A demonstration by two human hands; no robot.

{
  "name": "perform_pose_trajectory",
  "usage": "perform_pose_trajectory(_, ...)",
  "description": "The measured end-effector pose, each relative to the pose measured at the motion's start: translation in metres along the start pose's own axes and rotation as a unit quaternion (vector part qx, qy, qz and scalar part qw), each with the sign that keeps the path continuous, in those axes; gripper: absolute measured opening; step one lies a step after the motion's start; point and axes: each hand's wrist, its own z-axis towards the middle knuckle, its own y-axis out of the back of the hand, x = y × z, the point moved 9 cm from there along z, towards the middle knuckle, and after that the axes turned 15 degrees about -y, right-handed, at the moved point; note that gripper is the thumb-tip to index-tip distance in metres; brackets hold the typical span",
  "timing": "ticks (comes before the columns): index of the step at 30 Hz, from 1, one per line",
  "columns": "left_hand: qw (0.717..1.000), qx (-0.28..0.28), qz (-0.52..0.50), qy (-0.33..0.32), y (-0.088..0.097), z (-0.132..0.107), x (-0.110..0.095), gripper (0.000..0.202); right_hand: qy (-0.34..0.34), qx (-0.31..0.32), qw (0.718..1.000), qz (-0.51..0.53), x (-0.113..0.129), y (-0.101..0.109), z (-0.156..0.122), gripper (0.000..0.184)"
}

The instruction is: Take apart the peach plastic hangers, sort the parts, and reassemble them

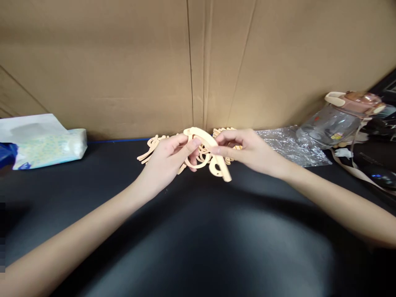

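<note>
Near the middle of the table, both hands are closed on one pale peach curved piece (202, 137), which looks like plastic. It has a long bowed arm, a large open loop below and a small ring near its lower right end. My left hand (170, 154) pinches the upper left part between thumb and fingers. With thumb and fingertips, my right hand (252, 150) grips the arm farther right. Behind the left hand lies a pile of similar hooked pieces (150, 152). More pieces (219, 132) sit in a row behind the right hand, partly hidden.
A black table (198, 239) runs up to a brown cardboard wall (139, 70). On the left lies a soft tissue pack (52, 148). Crumpled clear plastic wrap (287, 144) and a tilted transparent bottle (331, 123) with a strap are at the right, beside dark objects.
</note>
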Motion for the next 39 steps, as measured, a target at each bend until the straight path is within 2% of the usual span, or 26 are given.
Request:
perform_pose_trajectory(3, 0.999, -0.041, -0.033, 0.013, 0.007, 0.0, 0.005, 0.022, -0.02, -0.069, 0.997, -0.031, -0.006, 0.027, 0.003, 0.033)
perform_pose_trajectory(5, 0.997, -0.056, -0.054, 0.017, 0.007, -0.001, 0.007, 0.021, 0.002, -0.128, 0.983, -0.131, -0.001, 0.038, 0.002, 0.029)
perform_pose_trajectory(6, 0.996, -0.054, -0.071, 0.022, 0.004, -0.002, 0.007, 0.021, 0.027, -0.156, 0.967, -0.201, 0.005, 0.039, -0.001, 0.026)
perform_pose_trajectory(7, 0.994, -0.048, -0.092, 0.029, 0.0, -0.003, 0.008, 0.022, 0.058, -0.178, 0.941, -0.28, 0.011, 0.035, -0.004, 0.024)
perform_pose_trajectory(9, 0.988, -0.04, -0.141, 0.053, -0.009, -0.006, 0.012, 0.023, 0.12, -0.2, 0.867, -0.44, 0.021, 0.016, -0.01, 0.024)
perform_pose_trajectory(12, 0.972, -0.029, -0.202, 0.114, -0.023, -0.015, 0.022, 0.019, 0.197, -0.176, 0.75, -0.607, 0.022, -0.018, -0.018, 0.034)
perform_pose_trajectory(14, 0.963, -0.016, -0.223, 0.152, -0.032, -0.021, 0.028, 0.017, 0.232, -0.167, 0.705, -0.65, 0.021, -0.03, -0.023, 0.036)
perform_pose_trajectory(16, 0.956, 0.005, -0.238, 0.174, -0.04, -0.025, 0.031, 0.017, 0.261, -0.161, 0.687, -0.659, 0.021, -0.036, -0.027, 0.034)
perform_pose_trajectory(18, 0.95, 0.024, -0.251, 0.184, -0.046, -0.027, 0.031, 0.017, 0.275, -0.149, 0.695, -0.648, 0.02, -0.038, -0.029, 0.03)
perform_pose_trajectory(22, 0.955, 0.047, -0.238, 0.173, -0.049, -0.024, 0.027, 0.02, 0.258, -0.125, 0.746, -0.601, 0.017, -0.036, -0.028, 0.022)
perform_pose_trajectory(25, 0.964, 0.056, -0.201, 0.165, -0.048, -0.019, 0.023, 0.027, 0.232, -0.111, 0.757, -0.601, 0.01, -0.037, -0.024, 0.023)
perform_pose_trajectory(27, 0.969, 0.067, -0.176, 0.161, -0.049, -0.017, 0.02, 0.027, 0.194, -0.091, 0.772, -0.599, 0.0, -0.035, -0.017, 0.022)
perform_pose_trajectory(30, 0.98, 0.101, -0.11, 0.129, -0.047, -0.01, 0.015, 0.024, 0.097, -0.083, 0.833, -0.539, -0.016, -0.013, -0.001, 0.014)
perform_pose_trajectory(32, 0.987, 0.11, -0.048, 0.105, -0.039, -0.001, 0.018, 0.024, 0.024, -0.108, 0.892, -0.439, -0.023, 0.014, 0.009, 0.012)
perform_pose_trajectory(33, 0.99, 0.105, -0.009, 0.098, -0.032, 0.005, 0.022, 0.024, -0.006, -0.118, 0.924, -0.363, -0.026, 0.027, 0.013, 0.018)
perform_pose_trajectory(35, 0.99, 0.068, 0.093, 0.086, -0.01, 0.021, 0.033, 0.026, -0.05, -0.11, 0.975, -0.184, -0.03, 0.045, 0.017, 0.027)
perform_pose_trajectory(37, 0.981, 0.042, 0.176, 0.065, 0.006, 0.038, 0.042, 0.026, -0.077, -0.091, 0.993, -0.024, -0.033, 0.053, 0.018, 0.027)
perform_pose_trajectory(39, 0.976, 0.028, 0.205, 0.06, 0.013, 0.051, 0.055, 0.023, -0.099, -0.094, 0.988, 0.072, -0.036, 0.057, 0.019, 0.023)
